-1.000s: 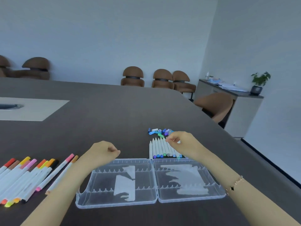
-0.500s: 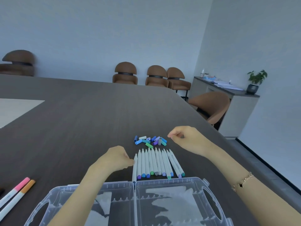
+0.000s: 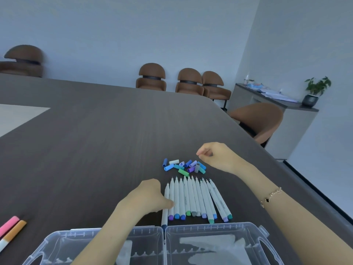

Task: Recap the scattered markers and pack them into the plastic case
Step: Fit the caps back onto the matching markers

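The open plastic case [image 3: 191, 243] lies nearest me at 6 o'clock on the dark wood-grain table [image 3: 95, 140]. Just beyond it, a row of uncapped markers [image 3: 194, 197] lies side by side, long axes running toward 12 o'clock, bare tips pointing away from me. My left hand [image 3: 149, 197] grips the leftmost marker [image 3: 165, 205]. Loose caps [image 3: 184, 166] cluster past the tips. My right hand [image 3: 215, 155], fingers curled and thumb to fingertip, hovers at their 2 o'clock; whether it pinches anything I cannot tell. Brown chairs [image 3: 189, 81] line the pale far wall.

Clear glossy plastic case [image 3: 214, 229], matt dark woodgrain table [image 3: 99, 142]
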A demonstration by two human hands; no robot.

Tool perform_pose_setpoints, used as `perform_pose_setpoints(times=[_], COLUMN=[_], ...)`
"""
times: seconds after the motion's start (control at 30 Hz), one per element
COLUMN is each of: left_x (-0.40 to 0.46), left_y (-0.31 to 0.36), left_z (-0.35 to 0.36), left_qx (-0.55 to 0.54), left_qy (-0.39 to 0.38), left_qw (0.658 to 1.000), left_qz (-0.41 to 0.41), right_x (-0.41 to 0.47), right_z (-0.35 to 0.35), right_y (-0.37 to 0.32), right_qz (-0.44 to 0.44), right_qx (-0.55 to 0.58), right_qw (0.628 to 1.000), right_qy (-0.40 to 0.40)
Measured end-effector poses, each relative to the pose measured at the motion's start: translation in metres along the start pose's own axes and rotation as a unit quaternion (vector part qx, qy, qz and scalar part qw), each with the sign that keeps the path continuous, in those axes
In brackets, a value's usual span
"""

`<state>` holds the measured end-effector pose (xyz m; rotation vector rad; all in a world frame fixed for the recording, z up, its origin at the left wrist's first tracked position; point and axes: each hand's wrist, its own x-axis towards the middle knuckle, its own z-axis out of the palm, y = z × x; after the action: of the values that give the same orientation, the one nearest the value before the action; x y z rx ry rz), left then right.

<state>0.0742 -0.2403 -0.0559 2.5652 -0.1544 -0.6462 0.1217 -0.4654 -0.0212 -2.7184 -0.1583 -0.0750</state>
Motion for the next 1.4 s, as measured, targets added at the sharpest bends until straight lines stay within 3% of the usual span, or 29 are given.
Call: perform_pose_setpoints(times=[0.17,0.43,0.73,1.07,1.2,1.4], left_x=[0.002,0.007,0.007,0.006,0.006,0.005], left_y=[-0.002,-0.006,-0.011,-0.016,-0.014,-0.014], left_z=[-0.002,-0.005,-0.015,-0.024,-0.024,-0.028], left_qx=[-0.056,-0.068,-0.111,-0.124,-0.134,-0.156], left_qy=[-0.006,0.011,0.025,0.037,0.037,0.036], left_qw=[0.998,0.998,0.993,0.991,0.990,0.987], left_qz=[-0.011,-0.012,-0.013,-0.023,-0.021,-0.023], right_x=[0.010,0.029,0.034,0.038,0.043,0.052], right_z=[0.017,0.037,0.047,0.027,0.031,0.052], right_y=[-0.005,-0.015,-0.022,0.000,-0.010,-0.045], right_qz=[0.003,0.034,0.038,0.036,-0.007,-0.105], right_qx=[0.007,-0.078,-0.102,-0.028,0.012,-0.009], right_qw=[0.999,0.993,0.992,0.998,0.999,0.989], right_qy=[-0.037,-0.082,-0.067,-0.043,-0.036,-0.107])
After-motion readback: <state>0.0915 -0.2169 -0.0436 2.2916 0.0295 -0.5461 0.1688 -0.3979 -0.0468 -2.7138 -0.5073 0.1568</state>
